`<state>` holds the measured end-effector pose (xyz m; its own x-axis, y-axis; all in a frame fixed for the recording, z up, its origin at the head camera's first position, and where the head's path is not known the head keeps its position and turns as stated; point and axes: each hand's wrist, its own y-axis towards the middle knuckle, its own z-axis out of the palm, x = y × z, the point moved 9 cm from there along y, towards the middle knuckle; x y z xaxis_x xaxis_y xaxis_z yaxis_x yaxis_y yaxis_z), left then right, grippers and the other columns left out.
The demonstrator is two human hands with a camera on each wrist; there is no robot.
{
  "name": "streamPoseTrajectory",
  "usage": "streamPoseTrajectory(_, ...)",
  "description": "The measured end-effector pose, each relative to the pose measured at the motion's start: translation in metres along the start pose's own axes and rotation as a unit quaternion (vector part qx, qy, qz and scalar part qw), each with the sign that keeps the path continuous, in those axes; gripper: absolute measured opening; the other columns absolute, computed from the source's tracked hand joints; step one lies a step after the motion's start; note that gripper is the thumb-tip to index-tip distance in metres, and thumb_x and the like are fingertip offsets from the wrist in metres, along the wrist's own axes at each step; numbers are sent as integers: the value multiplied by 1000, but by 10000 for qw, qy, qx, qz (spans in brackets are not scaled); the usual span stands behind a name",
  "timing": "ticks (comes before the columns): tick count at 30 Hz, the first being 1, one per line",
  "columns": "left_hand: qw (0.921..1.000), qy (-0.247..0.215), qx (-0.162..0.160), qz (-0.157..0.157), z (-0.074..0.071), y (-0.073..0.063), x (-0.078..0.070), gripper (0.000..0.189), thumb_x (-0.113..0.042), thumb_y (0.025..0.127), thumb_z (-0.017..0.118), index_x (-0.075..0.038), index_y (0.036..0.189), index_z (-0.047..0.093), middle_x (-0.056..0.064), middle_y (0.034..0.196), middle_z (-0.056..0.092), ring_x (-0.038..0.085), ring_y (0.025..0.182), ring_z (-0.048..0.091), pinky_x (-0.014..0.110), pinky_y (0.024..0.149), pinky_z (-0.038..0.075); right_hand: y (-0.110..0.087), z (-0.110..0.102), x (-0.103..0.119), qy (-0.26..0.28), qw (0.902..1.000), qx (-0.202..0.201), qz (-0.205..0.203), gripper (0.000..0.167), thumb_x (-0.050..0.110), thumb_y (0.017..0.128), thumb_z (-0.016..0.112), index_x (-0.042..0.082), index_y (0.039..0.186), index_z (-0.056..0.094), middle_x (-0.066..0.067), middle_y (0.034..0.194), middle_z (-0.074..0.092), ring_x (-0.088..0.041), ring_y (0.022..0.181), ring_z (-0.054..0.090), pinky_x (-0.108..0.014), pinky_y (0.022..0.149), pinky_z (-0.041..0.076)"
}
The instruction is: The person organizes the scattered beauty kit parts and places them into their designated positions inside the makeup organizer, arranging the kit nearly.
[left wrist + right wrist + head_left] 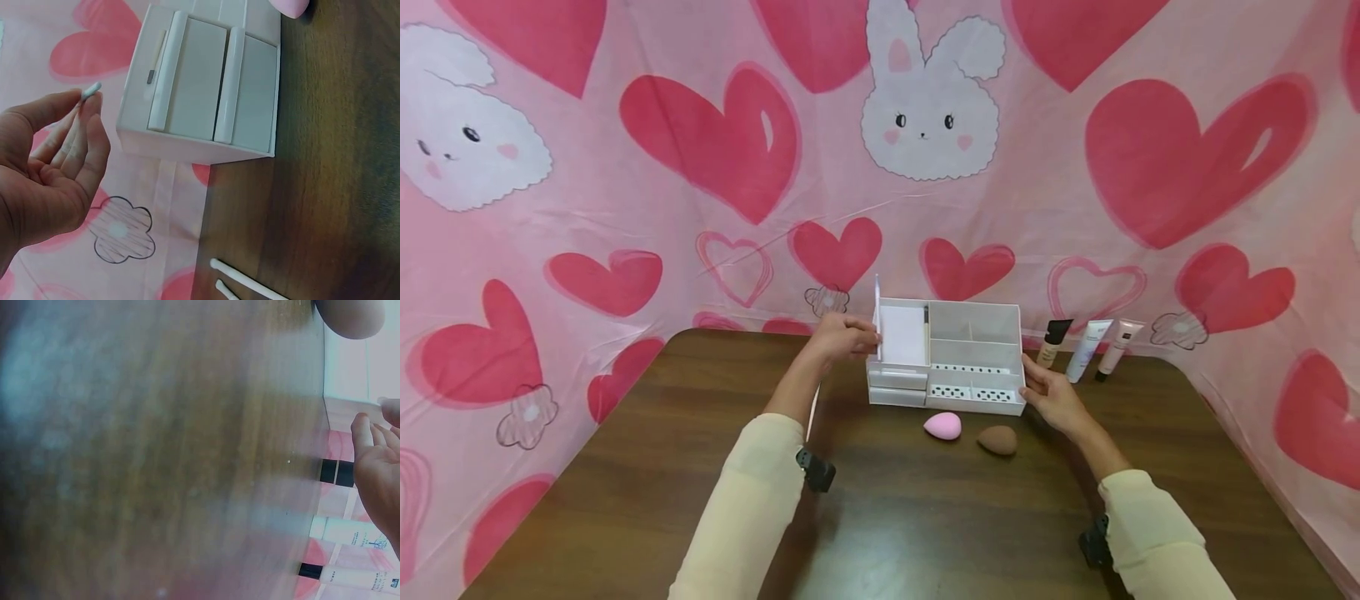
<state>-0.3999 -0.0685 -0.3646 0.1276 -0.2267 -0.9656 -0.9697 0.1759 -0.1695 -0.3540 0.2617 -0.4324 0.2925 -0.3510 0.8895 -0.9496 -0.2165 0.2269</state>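
My left hand [842, 335] pinches a slim white stick [877, 312] between thumb and fingertips. It stands upright at the left end of a white desktop organizer [973, 383]; in the left wrist view only the stick's white end [92, 90] shows, and its kind is unclear. On the organizer's right end wall rests my right hand [1054, 398], fingers fairly straight along the side and the thumb near the front corner. The organizer has open compartments, rows of holes, and two small drawers [898, 390] at lower left. Inside its left compartment leans a thin stick [927, 325].
A pink makeup sponge [943, 426] and a brown makeup sponge [997, 440] lie in front of the organizer. Three tubes stand to its right: black-capped [1051, 343], white [1088, 350] and pink [1118, 350]. White sticks [247, 278] lie on the wooden table [925, 517] at left.
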Motion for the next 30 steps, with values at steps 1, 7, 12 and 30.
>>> streamPoseTrajectory(1, 10000, 47, -19, -17, 1, 2, -1, 31, -5, 92, 69, 9, 120, 68, 6, 88, 74, 9, 73, 70, 32, 84, 63, 0, 0, 0, -2, 10000, -3, -1, 62, -19, 93, 51, -22, 148, 24, -41, 154, 24, -50, 134, 33, -2, 89, 45)
streamPoseTrajectory(7, 9999, 87, 93, -107, 14, 13, -5, 28, -4, 93, 69, 9, 117, 69, 9, 92, 71, 10, 71, 67, 24, 71, 61, 0, -2, 0, 5, 10000, -56, 12, 62, -20, 92, 50, -22, 148, 24, -42, 154, 24, -50, 134, 32, -2, 89, 45)
streamPoseTrajectory(12, 9996, 163, 147, -164, 22, 19, -6, 26, -3, 93, 68, 10, 115, 69, 7, 86, 70, 10, 69, 65, 21, 66, 59, 1, 1, -1, 30, 10000, 7, 0, 62, -20, 92, 49, -22, 148, 23, -41, 154, 23, -51, 135, 31, -5, 93, 45)
streamPoseTrajectory(30, 9988, 315, 228, -306, 46, 25, -5, 18, 6, 87, 68, 15, 104, 70, 1, 63, 60, 7, 54, 58, 18, 55, 55, -4, -2, 4, 563, 9961, 47, -675, 64, -6, 94, 58, -21, 147, 25, -44, 150, 23, -35, 134, 43, -6, 91, 48)
